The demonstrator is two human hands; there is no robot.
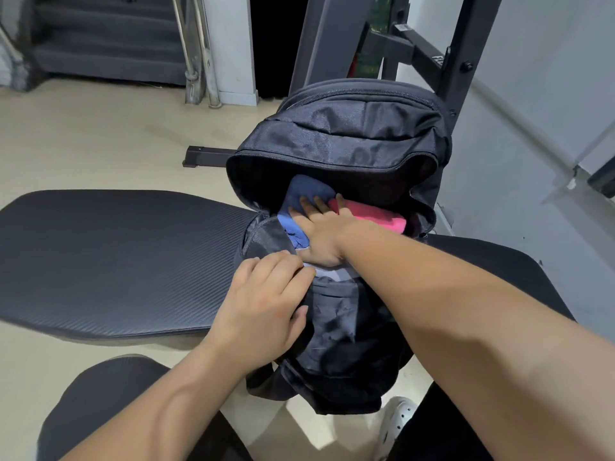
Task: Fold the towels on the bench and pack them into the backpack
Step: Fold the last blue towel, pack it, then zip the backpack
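Clearly the black weight bench (109, 261) is lying bare to the left of the black backpack (336, 181), with no towel showing on its pad, so the packing looks nearly done. Standing unzipped at the bench's right end, the backpack is gaping toward the camera, its front panel sagging low. Inside the backpack's mouth, the right hand (321, 232) is pressing flat, fingers spread, on the blue towel (307, 189), with the pink towel (372, 216) lying just to its right; it is clamping nothing. At the backpack's near rim, the left hand (266, 306) is curling closed on the front panel fabric, beside a white cloth edge (327, 272). Pushing harder could be crumpling the folds, and a loosened rim grip could be letting the slack panel collapse over the opening.
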